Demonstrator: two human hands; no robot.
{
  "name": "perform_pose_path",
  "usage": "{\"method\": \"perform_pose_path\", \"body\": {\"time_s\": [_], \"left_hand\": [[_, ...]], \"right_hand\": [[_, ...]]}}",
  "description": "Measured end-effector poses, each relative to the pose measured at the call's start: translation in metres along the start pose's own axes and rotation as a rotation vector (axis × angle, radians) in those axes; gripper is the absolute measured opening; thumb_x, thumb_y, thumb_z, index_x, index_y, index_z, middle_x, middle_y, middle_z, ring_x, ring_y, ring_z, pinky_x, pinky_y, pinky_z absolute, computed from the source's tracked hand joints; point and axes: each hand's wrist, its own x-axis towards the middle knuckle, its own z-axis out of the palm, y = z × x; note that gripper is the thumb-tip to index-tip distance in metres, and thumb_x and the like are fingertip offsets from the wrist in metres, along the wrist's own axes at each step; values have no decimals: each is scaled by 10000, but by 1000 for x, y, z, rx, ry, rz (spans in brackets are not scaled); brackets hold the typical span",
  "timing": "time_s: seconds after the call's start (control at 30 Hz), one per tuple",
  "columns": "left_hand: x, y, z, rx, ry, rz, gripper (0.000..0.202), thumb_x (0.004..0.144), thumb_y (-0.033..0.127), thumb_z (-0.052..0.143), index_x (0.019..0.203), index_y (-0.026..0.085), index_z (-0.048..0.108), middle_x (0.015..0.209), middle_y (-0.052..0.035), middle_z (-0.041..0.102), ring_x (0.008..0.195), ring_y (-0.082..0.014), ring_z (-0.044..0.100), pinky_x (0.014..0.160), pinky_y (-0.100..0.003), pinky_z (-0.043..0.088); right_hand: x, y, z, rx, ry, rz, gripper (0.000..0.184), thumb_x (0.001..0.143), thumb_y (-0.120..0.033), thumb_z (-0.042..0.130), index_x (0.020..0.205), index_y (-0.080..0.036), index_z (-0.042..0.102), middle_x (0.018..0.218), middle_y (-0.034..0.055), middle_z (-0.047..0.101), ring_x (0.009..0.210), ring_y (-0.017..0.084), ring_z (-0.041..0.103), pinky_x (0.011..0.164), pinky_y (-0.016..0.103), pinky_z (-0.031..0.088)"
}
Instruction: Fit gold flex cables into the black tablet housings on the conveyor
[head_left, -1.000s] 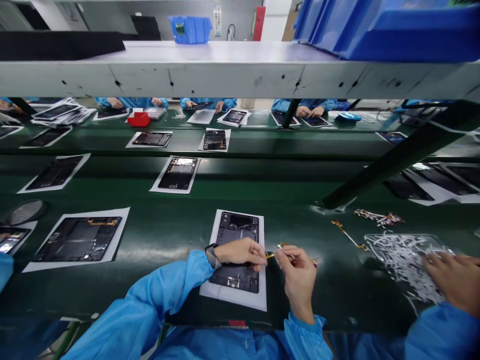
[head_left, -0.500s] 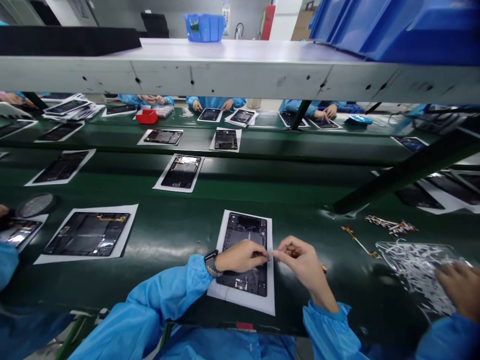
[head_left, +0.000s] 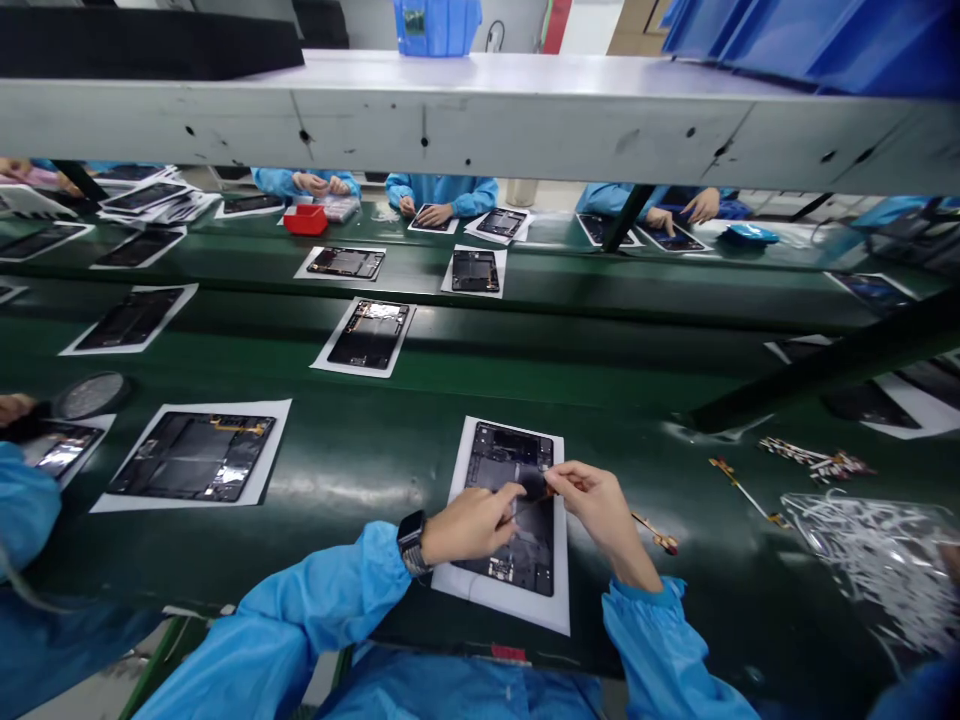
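Observation:
An opened tablet lies on a white sheet on the green belt right in front of me. My left hand, with a watch on the wrist, is pinched over the tablet's middle. My right hand is pinched too, holding a thin gold flex cable whose free end trails to the right over the belt. Both hands meet at a small dark piece above the tablet's right side.
More opened tablets on white sheets ride the green belt. Loose flex cables and a clear bag of white strips lie at right. A grey shelf beam spans overhead. Other people's hands work across the belt and at left.
My hands have moved from the tablet's right edge to over its upper right part, carrying the cable. The neighbour's hand at right has left the view. The view has drifted.

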Motion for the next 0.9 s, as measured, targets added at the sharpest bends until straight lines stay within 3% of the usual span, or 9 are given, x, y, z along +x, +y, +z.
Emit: {"method": "perform_pose_path", "body": {"time_s": [0.17, 0.3, 0.4, 0.53, 0.7, 0.9], "left_hand": [[-12, -4, 7, 371, 44, 27, 198, 939, 197, 476, 1133, 160, 487, 822, -39, 646, 745, -214, 640, 674, -306, 477], [-14, -11, 8, 543, 99, 68, 32, 917, 131, 484, 916, 151, 510, 847, -62, 605, 825, -239, 606, 683, -340, 492], [-14, -16, 3, 643, 152, 109, 145, 936, 120, 450, 1060, 104, 524, 923, -94, 597, 882, -250, 584, 673, -345, 491], [-17, -24, -6, 732, 165, 166, 358, 953, 116, 439, 1298, 23, 423, 987, -123, 602, 918, -252, 581, 689, -353, 494], [-24, -40, -14, 746, 125, 246, 304, 971, 102, 423, 1269, 49, 454, 936, -100, 621, 850, -213, 598, 651, -323, 483], [-13, -59, -12, 711, 299, 293, 138, 981, 133, 428, 1018, 125, 561, 779, -42, 589, 736, -182, 578, 601, -299, 446]], "right_hand": [[8, -9, 2, -95, -118, -25, 395, 749, -508, 707, 896, -143, 728, 705, 60, 694, 568, 144, 559, 507, 254, 385], [19, -14, 5, -124, -139, -73, 355, 744, -482, 718, 892, -160, 693, 737, 65, 717, 685, 192, 648, 613, 285, 458], [31, -19, 10, -175, -157, -84, 313, 737, -476, 715, 804, -173, 668, 716, 59, 713, 668, 199, 655, 609, 294, 466], [48, -25, 21, -218, -253, -94, 233, 755, -407, 684, 768, -174, 668, 726, 61, 722, 694, 202, 670, 647, 303, 491], [72, -26, 40, -285, -361, -81, 127, 767, -281, 644, 803, -166, 684, 758, 65, 739, 722, 195, 690, 667, 285, 508], [103, -22, 58, -472, -310, -136, 91, 760, -196, 614, 724, -166, 692, 708, 38, 712, 654, 158, 635, 611, 246, 444]]}}
